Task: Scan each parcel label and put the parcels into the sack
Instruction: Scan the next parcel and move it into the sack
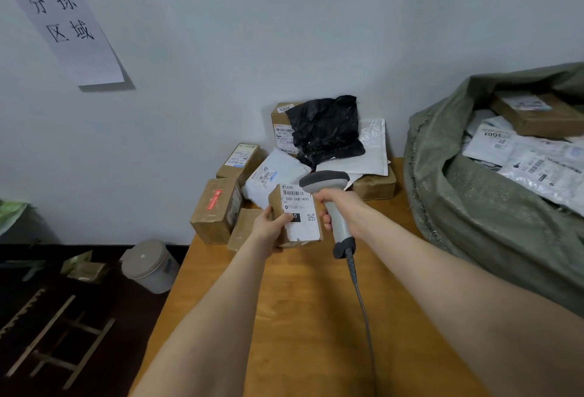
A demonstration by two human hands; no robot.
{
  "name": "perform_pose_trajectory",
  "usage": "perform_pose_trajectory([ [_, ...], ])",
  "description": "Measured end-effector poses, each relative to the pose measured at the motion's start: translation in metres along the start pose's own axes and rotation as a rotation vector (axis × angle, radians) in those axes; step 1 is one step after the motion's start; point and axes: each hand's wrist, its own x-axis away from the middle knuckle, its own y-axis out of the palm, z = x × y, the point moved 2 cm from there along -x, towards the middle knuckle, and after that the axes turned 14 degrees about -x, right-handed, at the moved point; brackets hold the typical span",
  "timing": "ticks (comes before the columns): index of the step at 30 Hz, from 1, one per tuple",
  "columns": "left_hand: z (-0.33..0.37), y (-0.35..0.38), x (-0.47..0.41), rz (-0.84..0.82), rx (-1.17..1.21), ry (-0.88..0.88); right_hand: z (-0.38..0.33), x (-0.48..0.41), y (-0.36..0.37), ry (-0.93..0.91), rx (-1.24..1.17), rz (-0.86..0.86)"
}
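Observation:
My left hand (270, 226) holds a small brown cardboard parcel (297, 216) above the wooden table (309, 317), its white label with a barcode facing up. My right hand (339, 210) grips a grey handheld scanner (328, 194) by its handle. The scanner's head hangs right over the top right corner of the label. A coiled cable runs from the handle toward me. The green woven sack (474, 207) lies open at the right, with several labelled parcels and white mailers inside.
A pile of parcels sits at the table's far end against the wall: brown boxes (216, 207), white mailers (363, 156) and a black plastic bag (325, 129). A lidded white bucket (148, 265) stands on the dark floor at the left. A paper sign (63, 24) hangs on the wall.

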Motion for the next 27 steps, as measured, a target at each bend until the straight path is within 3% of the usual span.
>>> perform_pose_trajectory([
  [27,-0.004,-0.005,-0.002,0.005,-0.019,-0.032,-0.01,0.019,0.02,0.003,0.121,-0.073],
])
